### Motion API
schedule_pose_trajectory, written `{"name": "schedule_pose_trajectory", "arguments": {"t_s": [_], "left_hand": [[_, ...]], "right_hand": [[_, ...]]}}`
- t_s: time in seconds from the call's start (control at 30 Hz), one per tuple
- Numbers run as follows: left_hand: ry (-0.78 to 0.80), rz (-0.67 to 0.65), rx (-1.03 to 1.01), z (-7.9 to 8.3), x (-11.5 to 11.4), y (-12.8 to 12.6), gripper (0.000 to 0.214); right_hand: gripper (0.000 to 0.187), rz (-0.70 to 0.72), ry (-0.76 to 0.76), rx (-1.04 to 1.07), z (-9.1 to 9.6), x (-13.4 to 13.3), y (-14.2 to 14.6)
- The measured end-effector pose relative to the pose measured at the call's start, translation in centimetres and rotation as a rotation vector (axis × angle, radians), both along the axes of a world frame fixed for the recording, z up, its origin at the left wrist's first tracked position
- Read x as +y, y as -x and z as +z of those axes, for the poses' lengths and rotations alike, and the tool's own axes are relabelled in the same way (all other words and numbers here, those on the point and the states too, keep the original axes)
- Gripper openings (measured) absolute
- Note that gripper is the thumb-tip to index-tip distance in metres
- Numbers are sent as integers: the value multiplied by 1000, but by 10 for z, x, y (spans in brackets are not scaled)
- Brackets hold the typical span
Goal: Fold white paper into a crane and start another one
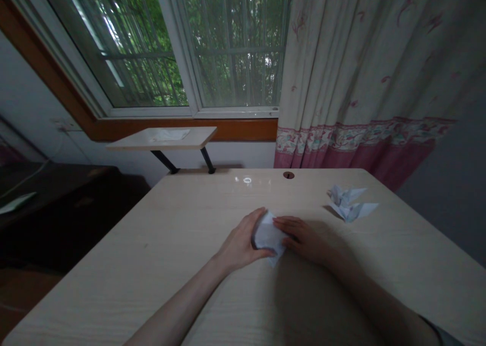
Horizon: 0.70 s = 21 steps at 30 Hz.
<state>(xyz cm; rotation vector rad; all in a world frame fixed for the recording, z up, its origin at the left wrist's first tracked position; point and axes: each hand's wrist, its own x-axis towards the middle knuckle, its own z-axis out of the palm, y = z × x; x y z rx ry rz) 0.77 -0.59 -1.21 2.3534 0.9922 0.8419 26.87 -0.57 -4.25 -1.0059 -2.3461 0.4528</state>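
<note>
A folded piece of white paper [268, 236] lies on the light wooden table [159, 245] near its middle. My left hand [242, 243] curls round the paper's left side, with fingers over its top edge and thumb under it. My right hand [304, 238] presses on the paper's right side with its fingers together. Both hands rest on the tabletop.
Two folded white paper cranes [350, 203] sit at the table's far right. A cable hole [288, 174] is at the back edge. A small raised shelf [163, 138] stands behind the table under the window. A curtain [364, 83] hangs at the right; a dark cabinet [56, 199] stands at the left.
</note>
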Motion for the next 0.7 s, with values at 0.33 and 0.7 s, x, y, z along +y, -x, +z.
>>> {"name": "schedule_pose_trajectory", "arguments": {"t_s": [0.33, 0.7], "left_hand": [[-166, 105, 89, -1, -9, -13, 122], [-441, -27, 85, -9, -6, -8, 89]], "right_hand": [[42, -94, -34, -2, 2, -4, 3], [39, -234, -173, 127, -1, -1, 5]]}}
